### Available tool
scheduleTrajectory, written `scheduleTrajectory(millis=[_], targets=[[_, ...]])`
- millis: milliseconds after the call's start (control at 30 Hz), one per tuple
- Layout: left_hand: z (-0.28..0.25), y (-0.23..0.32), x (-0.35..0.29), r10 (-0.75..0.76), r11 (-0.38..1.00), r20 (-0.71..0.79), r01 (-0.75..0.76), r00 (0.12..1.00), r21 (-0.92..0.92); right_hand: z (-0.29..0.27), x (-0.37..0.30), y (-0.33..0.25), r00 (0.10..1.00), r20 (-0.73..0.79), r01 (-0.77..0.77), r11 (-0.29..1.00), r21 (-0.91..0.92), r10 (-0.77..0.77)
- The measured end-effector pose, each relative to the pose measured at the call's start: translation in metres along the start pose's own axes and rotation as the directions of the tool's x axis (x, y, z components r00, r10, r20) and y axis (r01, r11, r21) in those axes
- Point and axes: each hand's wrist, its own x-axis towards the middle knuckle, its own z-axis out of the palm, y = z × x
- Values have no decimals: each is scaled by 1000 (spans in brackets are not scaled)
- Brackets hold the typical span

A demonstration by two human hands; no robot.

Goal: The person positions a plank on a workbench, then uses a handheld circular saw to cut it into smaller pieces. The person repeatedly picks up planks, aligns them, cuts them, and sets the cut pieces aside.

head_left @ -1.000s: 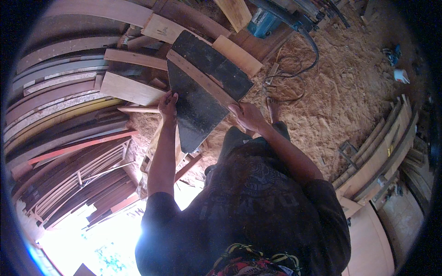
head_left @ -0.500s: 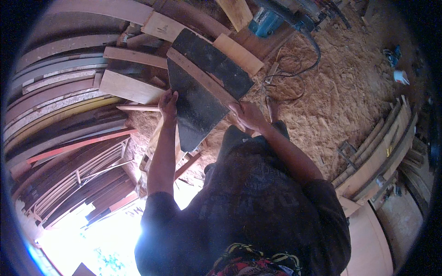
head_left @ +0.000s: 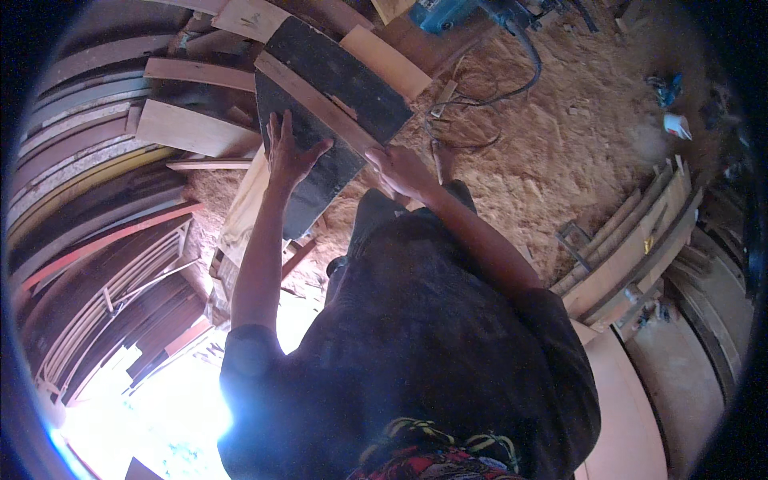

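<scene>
A dark, angular board (head_left: 364,80) lies in front of me, with paler wood showing at one chipped spot. Across its surface runs a narrow wooden strip (head_left: 316,98), slanting from the far left down to the near right. My right hand (head_left: 404,170) is closed around the near end of this strip, at the board's right edge. Over the board's left part is my left hand (head_left: 292,158), its fingers spread and nothing held in them. Whether its palm presses on the board I cannot tell.
Planks (head_left: 196,128) and long boards are stacked at the left. A blue power tool (head_left: 440,14) with a dark cable (head_left: 532,68) sits at the far side. Sawdust (head_left: 560,136) covers the floor. More curved-looking timber (head_left: 624,236) leans at the right, near a white cup (head_left: 677,126).
My left hand has let go of the board's left edge and moved onto its face, fingers spreading. My right hand still grips the strip. The whole scene has shifted left and up in view.
</scene>
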Motion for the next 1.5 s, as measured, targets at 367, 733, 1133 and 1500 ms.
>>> scheduleTrajectory(millis=[367,733,1133,1500], targets=[[1,9,0,-69,990,119,53,991,130,-8,1,-8,995,100,-1,998,59,-5],[-1,10,-1,-65,993,91,56,994,99,-7,2,-8,984,83,-155,988,-27,157],[-6,13,-2,-39,998,65,36,997,44,-6,9,-10,963,96,-248,966,-68,253],[13,-89,18,-207,905,-170,122,963,-407,-8,8,-20,951,118,-293,955,43,286]])
